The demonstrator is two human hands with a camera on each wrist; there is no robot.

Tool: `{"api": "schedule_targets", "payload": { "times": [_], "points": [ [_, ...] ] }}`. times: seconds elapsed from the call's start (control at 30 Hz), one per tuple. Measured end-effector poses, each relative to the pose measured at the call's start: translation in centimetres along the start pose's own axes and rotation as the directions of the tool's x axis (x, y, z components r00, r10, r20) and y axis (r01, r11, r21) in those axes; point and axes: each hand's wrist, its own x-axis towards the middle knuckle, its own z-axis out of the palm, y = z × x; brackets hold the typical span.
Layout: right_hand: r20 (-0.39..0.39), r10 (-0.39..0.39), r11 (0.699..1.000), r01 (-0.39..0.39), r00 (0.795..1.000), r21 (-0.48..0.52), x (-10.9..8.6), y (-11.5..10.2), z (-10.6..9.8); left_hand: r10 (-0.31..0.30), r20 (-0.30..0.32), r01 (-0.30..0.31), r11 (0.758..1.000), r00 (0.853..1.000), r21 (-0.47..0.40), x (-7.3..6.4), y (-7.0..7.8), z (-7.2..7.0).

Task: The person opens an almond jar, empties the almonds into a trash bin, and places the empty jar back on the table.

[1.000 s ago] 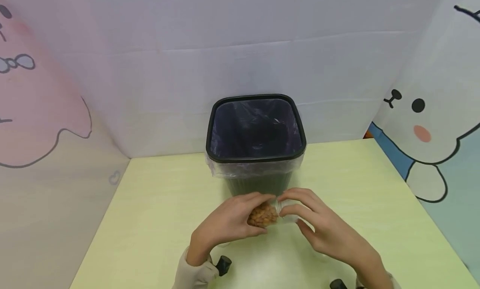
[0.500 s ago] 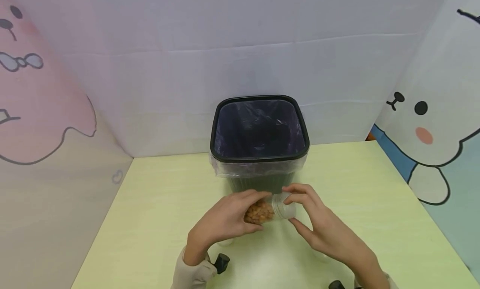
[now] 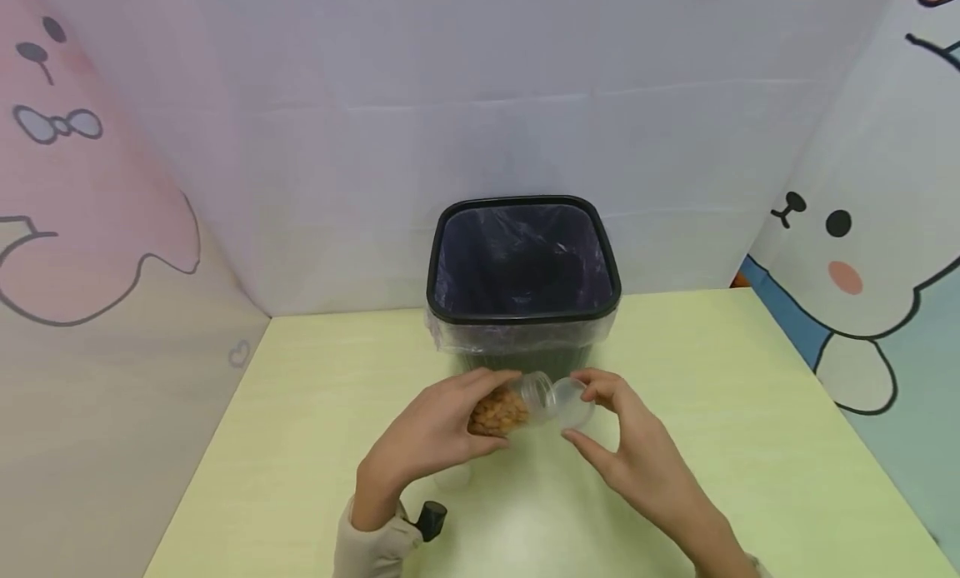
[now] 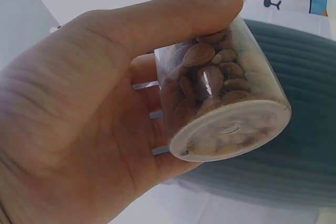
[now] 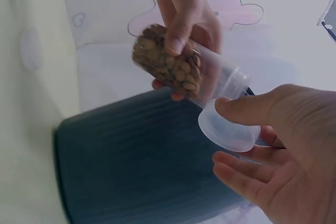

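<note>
My left hand [image 3: 423,432] grips a clear plastic jar [image 4: 257,72] partly filled with almonds [image 3: 498,412]. The jar lies tilted, its uncovered mouth toward my right hand. Thumb and fingers wrap its body in the left wrist view, where its base faces the camera. My right hand [image 3: 641,453] pinches a translucent round lid [image 3: 573,404] between thumb and fingers. In the right wrist view the lid [image 5: 228,129] is off the jar's threaded neck [image 5: 236,83], close beside it; whether their edges touch I cannot tell.
Just beyond the hands stands a dark ribbed bin [image 3: 525,360] with a black rim and a clear liner. A pale round piece [image 3: 453,477] lies on the yellow-green table [image 3: 337,395] near my left wrist. Cartoon-printed sheets [image 3: 480,145] surround the table.
The lid has come off the jar's neck in my right hand. The left hand and jar have shifted left, and the jar's mouth now shows uncovered.
</note>
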Motion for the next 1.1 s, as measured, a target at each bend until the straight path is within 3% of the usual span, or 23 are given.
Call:
{"api": "schedule_targets", "payload": {
  "times": [0.23, 0.57, 0.73, 0.93, 1.1],
  "points": [
    [0.124, 0.088, 0.996, -0.091, 0.988, 0.023, -2.0, -0.1, 2.2, -0.011, -0.035, 0.011, 1.0, 0.999, 0.021, -0.1, -0.5, -0.4],
    [0.384, 0.141, 0.986, -0.163, 0.912, 0.027, -4.8, 0.9, 5.3, -0.017, -0.036, 0.018, 1.0, 0.999, 0.018, 0.1, -0.6, -0.5],
    [0.467, 0.121, 0.991, -0.13, 0.876, -0.013, -5.8, 1.9, 6.2, -0.022, -0.02, 0.022, 1.0, 1.0, 0.017, 0.4, -0.4, -0.5],
    [0.48, 0.069, 0.998, -0.066, 0.875, -0.023, -6.6, 2.4, 6.9, -0.03, -0.017, 0.03, 0.999, 0.999, 0.011, 0.3, -0.4, -0.5],
    [0.516, 0.066, 0.998, -0.056, 0.854, -0.034, -6.7, 2.3, 7.3, -0.046, -0.045, 0.047, 0.999, 0.998, 0.015, -0.6, -0.6, -0.6]
  ]
}}
